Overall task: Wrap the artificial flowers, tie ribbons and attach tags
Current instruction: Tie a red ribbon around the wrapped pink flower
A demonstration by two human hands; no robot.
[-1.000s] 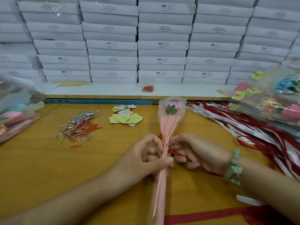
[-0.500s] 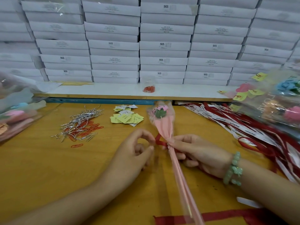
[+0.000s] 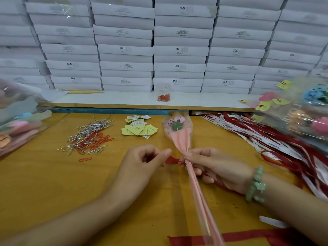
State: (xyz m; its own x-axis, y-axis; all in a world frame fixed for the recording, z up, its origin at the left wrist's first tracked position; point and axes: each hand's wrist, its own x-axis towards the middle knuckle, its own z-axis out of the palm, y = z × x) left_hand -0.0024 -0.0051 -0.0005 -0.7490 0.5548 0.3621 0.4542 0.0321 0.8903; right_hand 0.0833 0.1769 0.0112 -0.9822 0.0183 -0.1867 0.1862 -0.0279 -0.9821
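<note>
**Head view.** The right hand [image 3: 218, 167] covers the neck of the wrapped flower [image 3: 180, 139], so whatever binds the wrap under its fingers cannot be made out. A small silvery glint at the thumb tip is too small to identify. This hand is closed around the gathered pink paper just below the flower head.

The left hand [image 3: 142, 166] has its fingers curled, with thumb and forefinger pinching one end of the red ribbon [image 3: 171, 159]. Part of that end is concealed inside the hand. The ribbon spans the short gap between the hands, meets the wrap at the neck and continues beneath the right palm.

The flower sits in a clear sleeve, head pointing away from the viewer. Its stem end is cut off by the lower frame edge. Whether the stem rests on the table [image 3: 44, 183] cannot be told.

A green bead bracelet [image 3: 255, 185] circles the right wrist. A red strip [image 3: 248, 236] lies along the bottom edge, partly cut off.

- **Beyond the left hand:** yellow and white tags [image 3: 140, 127].
- **Further left:** silver twist ties [image 3: 92, 128] mixed with red paper clips [image 3: 99, 141].
- **At right:** loose ribbons [image 3: 266, 139], red and white.
- **At the frame edges:** the left bag [image 3: 17, 125] and the right bag [image 3: 301, 121], both blurred and cropped, with contents only vaguely coloured.
- **At the rear:** a small clear container [image 3: 163, 95] on a white shelf [image 3: 115, 99], in front of stacked white boxes [image 3: 179, 50].
</note>
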